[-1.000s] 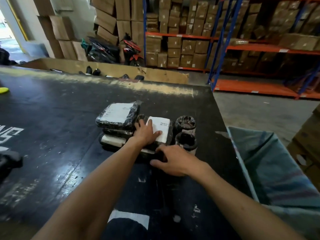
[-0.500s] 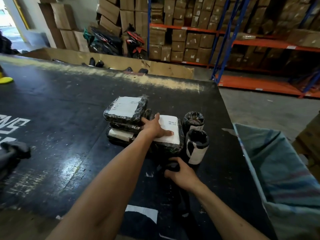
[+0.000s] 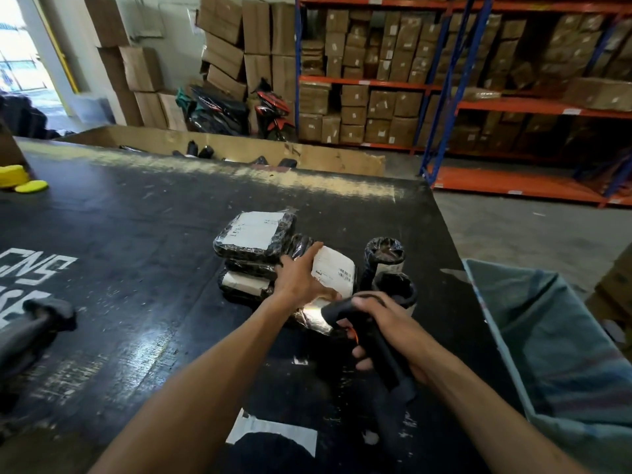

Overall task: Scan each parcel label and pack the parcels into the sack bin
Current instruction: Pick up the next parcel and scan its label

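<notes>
on the table (image 3: pixel 136 254), right hand (image 3: pixel 383 323) grips scanner (image 3: pixel 372 340) (handle).

Stacked cardboard cartons (image 3: pixel 372 107) are filling blue-and-orange warehouse racking (image 3: pixel 444 83) at one o'clock, while more brown boxes (image 3: pixel 239 39) are leaning against the wall at twelve. A red-and-black motorcycle (image 3: pixel 273 112) is standing just beside them, partly hidden behind a long cardboard wall (image 3: pixel 325 159) that is running along the far edge of a scuffed black table (image 3: pixel 136 251). Two yellow objects (image 3: pixel 20 179) are lying at ten o'clock on the table. Daylight is coming through a doorway (image 3: pixel 20 56) at eleven, and bare concrete floor (image 3: pixel 513 234) is showing at two o'clock.
</notes>
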The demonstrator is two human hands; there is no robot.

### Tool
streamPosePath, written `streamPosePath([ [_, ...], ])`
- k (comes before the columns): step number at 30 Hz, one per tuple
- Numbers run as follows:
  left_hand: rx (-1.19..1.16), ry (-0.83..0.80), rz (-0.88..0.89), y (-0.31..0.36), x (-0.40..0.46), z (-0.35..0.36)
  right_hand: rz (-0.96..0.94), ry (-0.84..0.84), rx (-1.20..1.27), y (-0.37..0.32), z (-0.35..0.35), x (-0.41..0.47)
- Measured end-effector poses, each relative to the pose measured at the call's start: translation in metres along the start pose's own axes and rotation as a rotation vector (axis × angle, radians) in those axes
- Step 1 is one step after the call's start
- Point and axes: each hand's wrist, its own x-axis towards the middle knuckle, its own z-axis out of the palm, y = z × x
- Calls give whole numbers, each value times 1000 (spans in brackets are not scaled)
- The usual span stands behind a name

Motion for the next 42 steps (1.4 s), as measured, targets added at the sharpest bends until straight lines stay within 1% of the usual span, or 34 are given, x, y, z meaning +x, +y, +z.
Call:
streamPosePath([
  [2,-59,83,37,-5,-10,-2,-119,109,-3,-12,0,4],
  [6,-219,188,67,-19,-24,-15,-326,323,-99,-35,0,13],
  [9,-303,278,99,-25,-30,-25,-395,370,-161,-48,5,16],
  [11,-315,325,113,-26,-32,-32,-427,393,-210,-55,10,16],
  [17,-304,391,132,-25,-34,-42,-470,371,-246,-72,22,17],
  [27,-305,426,141,-22,-32,-37,-475,396,-282,-77,20,13],
  [34,-292,434,131,-21,-28,-37,-484,396,-282,-77,21,11],
  [39,-271,419,135,-22,-27,-36,-473,380,-220,-77,23,12],
  [42,-293,424,136,-24,-28,-37,-468,393,-261,-77,25,12],
])
